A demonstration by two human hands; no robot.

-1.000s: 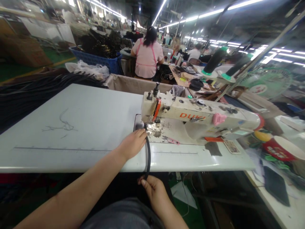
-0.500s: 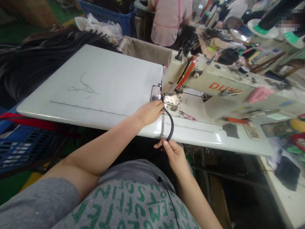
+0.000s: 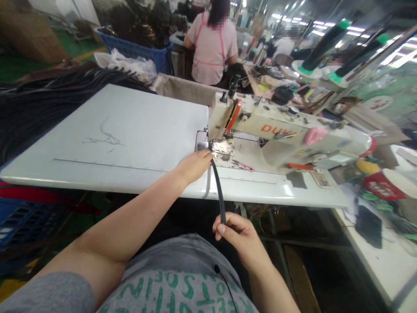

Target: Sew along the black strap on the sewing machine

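Note:
A narrow black strip [image 3: 219,187] runs from the needle area of a white sewing machine [image 3: 247,126] down over the table's front edge. My left hand [image 3: 195,166] is at the needle plate, its fingers together on the strip's upper end; the fingertips are partly hidden. Below the table edge my right hand [image 3: 239,232] pinches the strip's lower part between thumb and fingers. The strip is nearly straight between both hands. Just right of the needle plate lie pink-handled thread snips [image 3: 245,166].
Loose threads [image 3: 109,138] lie on the white tabletop [image 3: 156,117]. Black strips [image 3: 48,95] are heaped at the left, beyond a blue basket [image 3: 22,221]. A grey patch [image 3: 296,179] lies at the right. A person in pink [image 3: 210,48] sits with their back towards me behind the machine.
My right hand has moved down, away from the table edge, and the strip has gone from a curved loop to nearly straight. The left hand stays by the needle. The camera view has tilted up.

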